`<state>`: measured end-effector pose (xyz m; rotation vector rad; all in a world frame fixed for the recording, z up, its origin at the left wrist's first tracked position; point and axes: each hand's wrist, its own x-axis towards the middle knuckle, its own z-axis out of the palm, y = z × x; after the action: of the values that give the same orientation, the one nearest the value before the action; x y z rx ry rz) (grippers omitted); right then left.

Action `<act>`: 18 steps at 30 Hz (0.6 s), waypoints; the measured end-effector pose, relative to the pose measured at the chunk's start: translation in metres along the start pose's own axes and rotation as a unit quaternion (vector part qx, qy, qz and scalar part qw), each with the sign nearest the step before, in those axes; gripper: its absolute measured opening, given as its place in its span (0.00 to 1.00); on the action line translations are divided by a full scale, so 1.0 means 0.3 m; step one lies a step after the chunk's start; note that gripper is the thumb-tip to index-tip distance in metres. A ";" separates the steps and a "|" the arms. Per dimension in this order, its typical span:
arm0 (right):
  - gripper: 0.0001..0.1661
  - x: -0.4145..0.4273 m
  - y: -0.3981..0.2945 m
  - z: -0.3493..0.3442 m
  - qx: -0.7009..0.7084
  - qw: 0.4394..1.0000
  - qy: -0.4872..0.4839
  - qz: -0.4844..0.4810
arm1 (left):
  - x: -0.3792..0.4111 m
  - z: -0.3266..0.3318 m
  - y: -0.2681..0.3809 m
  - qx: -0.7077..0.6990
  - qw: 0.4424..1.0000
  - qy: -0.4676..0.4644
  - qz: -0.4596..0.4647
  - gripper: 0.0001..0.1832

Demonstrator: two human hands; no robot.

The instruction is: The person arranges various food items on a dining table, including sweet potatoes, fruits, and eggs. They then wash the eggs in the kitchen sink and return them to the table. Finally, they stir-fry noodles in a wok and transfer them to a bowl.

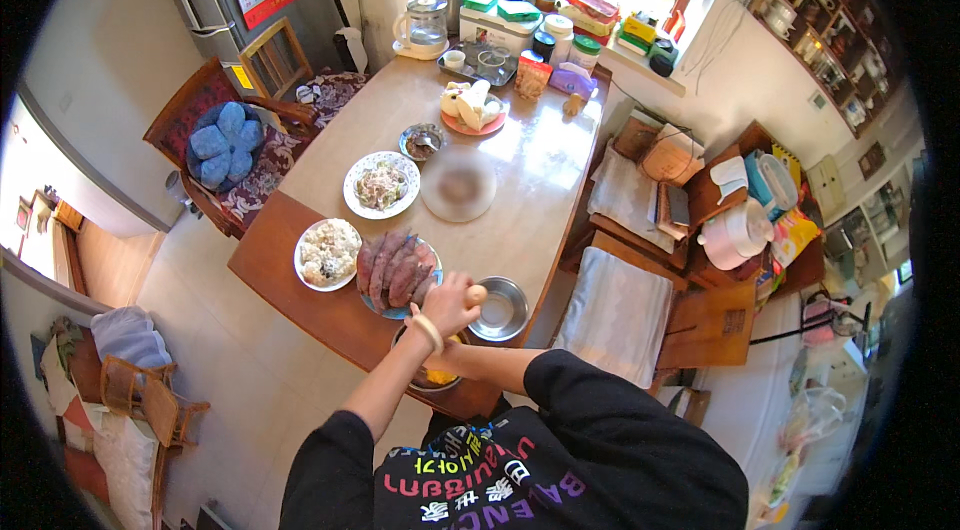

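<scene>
My left hand [448,305], with a pale bangle at the wrist, is closed around a tan, rounded object [475,295]; only its end shows, so it may be a wooden handle. This hand is between a plate of purple-skinned sweet potatoes [397,271] and a shiny metal bowl [499,310]. My right hand [442,357] reaches under my left forearm, beside a bowl holding orange-yellow food [439,377] at the table's near edge. Its fingers are mostly hidden, and its grip cannot be made out.
On the table [517,207] are a plate of rice-like food [328,255], a plate of shredded food [381,185], a small dish with a spoon [422,143] and a plate of pale buns [472,108]. A glass kettle [425,24] stands behind. Chairs flank both sides, one cloth-draped [615,316].
</scene>
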<state>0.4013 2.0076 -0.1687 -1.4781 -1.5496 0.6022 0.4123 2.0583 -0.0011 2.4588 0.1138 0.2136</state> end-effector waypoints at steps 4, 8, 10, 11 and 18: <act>0.15 0.009 -0.101 -0.051 -0.438 0.894 -0.012 -0.093 | 0.142 0.176 -0.023 0.174 0.969 -0.158 0.072 0.20; 0.12 0.017 0.009 0.059 -0.400 0.916 0.043 -0.019 | 0.196 0.262 -0.010 0.239 0.945 -0.201 0.095 0.21; 0.10 0.000 0.055 0.092 -0.329 0.936 0.099 -0.072 | 0.193 0.283 -0.020 0.251 0.941 -0.207 0.096 0.19; 0.09 -0.009 0.077 0.105 -0.294 0.942 0.124 -0.102 | 0.199 0.286 -0.028 0.258 0.937 -0.214 0.095 0.19; 0.18 -0.014 -0.102 -0.069 0.094 0.995 -0.011 -0.032 | 0.110 0.069 -0.146 0.036 0.989 0.089 0.108 0.16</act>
<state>0.4021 1.9938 -0.1343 -1.2792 -1.5086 0.7083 0.4474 2.0842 -0.0403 2.5198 -0.0689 0.5330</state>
